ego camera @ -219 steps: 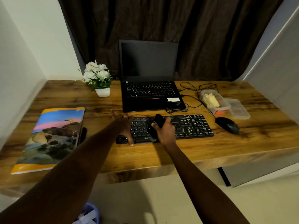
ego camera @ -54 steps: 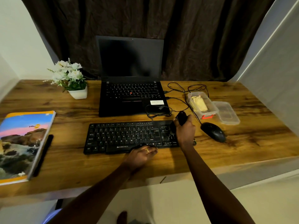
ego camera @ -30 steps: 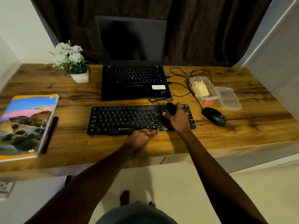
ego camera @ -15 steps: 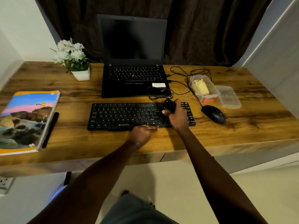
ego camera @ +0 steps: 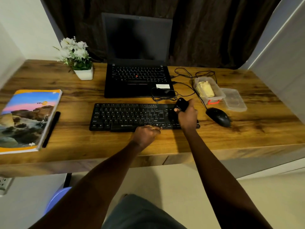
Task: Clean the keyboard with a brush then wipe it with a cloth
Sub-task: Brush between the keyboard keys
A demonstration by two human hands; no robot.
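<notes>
Black brush (ego camera: 181,104) gripped in right hand (ego camera: 187,116) fingers, left hand (ego camera: 146,133) curled against keyboard (ego camera: 132,116) edge

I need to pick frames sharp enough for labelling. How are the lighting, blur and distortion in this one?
Head view: dim warm light, strongest on the desk middle; the arms cast dark shadows by the right hand; the black brush barely separates from the keyboard; the laptop screen is dark with no glare; wide-angle bending shows at the walls and desk edge; the book and flowers look slightly soft.
</notes>
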